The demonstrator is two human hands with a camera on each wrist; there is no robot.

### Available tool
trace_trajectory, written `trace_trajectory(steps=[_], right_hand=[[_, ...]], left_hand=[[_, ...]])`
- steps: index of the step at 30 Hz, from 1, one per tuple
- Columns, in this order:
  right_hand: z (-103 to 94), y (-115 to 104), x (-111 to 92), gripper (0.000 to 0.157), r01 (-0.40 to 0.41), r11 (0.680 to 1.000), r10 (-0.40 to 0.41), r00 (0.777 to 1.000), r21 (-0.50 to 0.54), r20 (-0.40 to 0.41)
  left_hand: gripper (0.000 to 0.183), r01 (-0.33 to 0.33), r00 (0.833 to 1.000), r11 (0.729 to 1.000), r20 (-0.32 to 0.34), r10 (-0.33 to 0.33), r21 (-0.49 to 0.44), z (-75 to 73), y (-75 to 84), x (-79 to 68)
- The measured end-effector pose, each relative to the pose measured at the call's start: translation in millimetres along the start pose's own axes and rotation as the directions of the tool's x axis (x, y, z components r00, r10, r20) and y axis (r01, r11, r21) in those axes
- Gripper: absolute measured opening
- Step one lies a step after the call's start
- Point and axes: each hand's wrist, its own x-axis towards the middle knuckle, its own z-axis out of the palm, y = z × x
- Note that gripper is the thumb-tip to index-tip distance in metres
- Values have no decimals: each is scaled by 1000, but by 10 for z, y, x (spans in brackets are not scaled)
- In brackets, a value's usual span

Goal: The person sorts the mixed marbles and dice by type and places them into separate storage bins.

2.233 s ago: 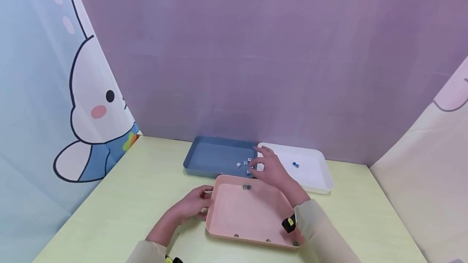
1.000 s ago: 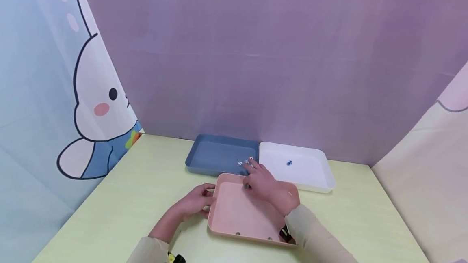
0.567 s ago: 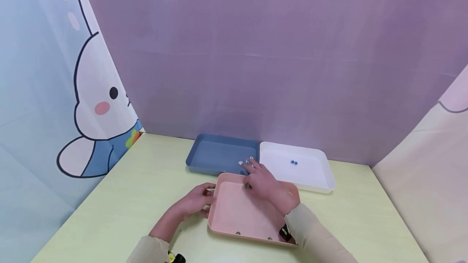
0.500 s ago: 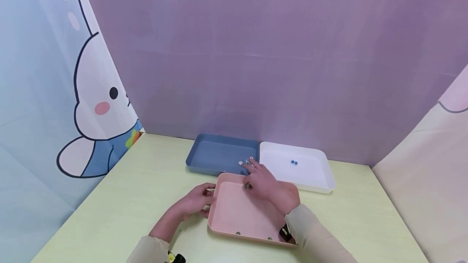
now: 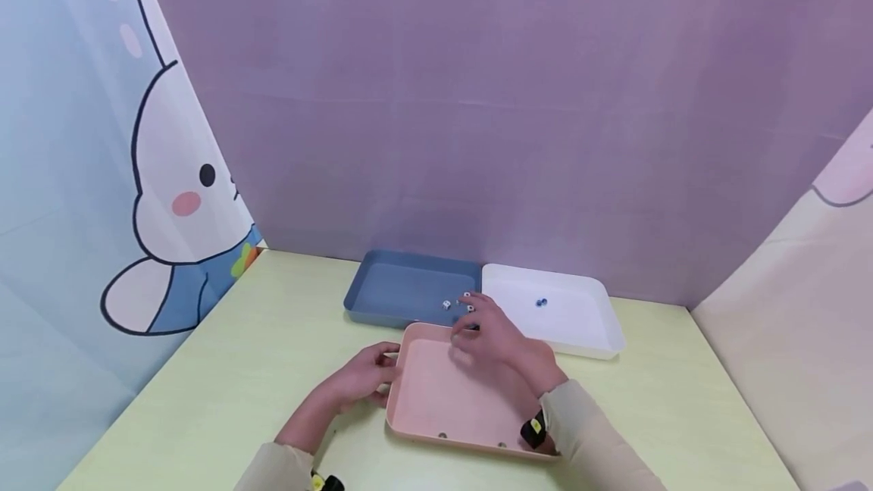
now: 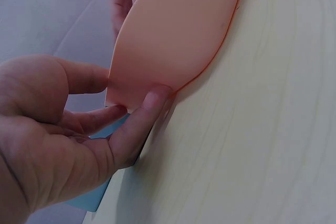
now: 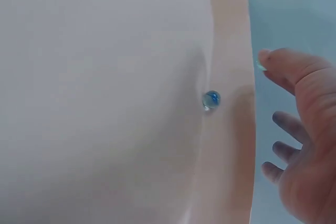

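Note:
A pink tray (image 5: 436,392) lies at the near middle of the table. My left hand (image 5: 361,377) holds its left side, thumb low on the outer wall and a fingertip at the rim in the left wrist view. Over its far edge is my right hand (image 5: 494,336); the right wrist view shows thumb and forefinger pinching a small greenish marble (image 7: 261,66), mostly hidden by the fingertips. A clear marble with blue inside (image 7: 211,99) sits against the tray's wall. Marbles also lie along the near edge, among them a dark one (image 5: 442,436).
Behind the pink tray stand a dark blue tray (image 5: 392,290) with several white dice (image 5: 446,304) and a white tray (image 5: 573,324) with two blue marbles (image 5: 542,301). A purple curtain (image 5: 436,112) hangs behind the table.
My right hand went from above the dice down to the pink tray's far edge, pinched a marble there and has risen slightly. The left hand keeps its place on the tray.

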Motion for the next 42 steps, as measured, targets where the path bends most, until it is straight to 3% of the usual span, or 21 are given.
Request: trace_trajectory(steps=[4,12,18,27,33,42], right_hand=[[-57,8,-14,4,-84,984,93,995,159,-46],[-159,52,-21,10,-250,915,285,956,315,-68],[-232,133,-46,14,-275,863,343,935,423,-93],[-322,335,-100,22,-312,823,413,903,475,-121],[-386,465,-146,24,-335,813,449,882,477,-145],[-458,673,-231,27,-352,781,514,832,516,-209]], left_hand=[[53,2,1000,1000,-5,-2,1,-11,-14,-1],[52,3,1000,1000,0,-3,-2,-19,-23,8],[53,2,1000,1000,2,-2,1,-12,-16,16],[53,-3,1000,1000,3,3,-12,-19,-23,-7],[54,-4,1000,1000,3,4,-18,-25,-30,1],[54,-13,1000,1000,10,13,-29,-23,-36,12]])
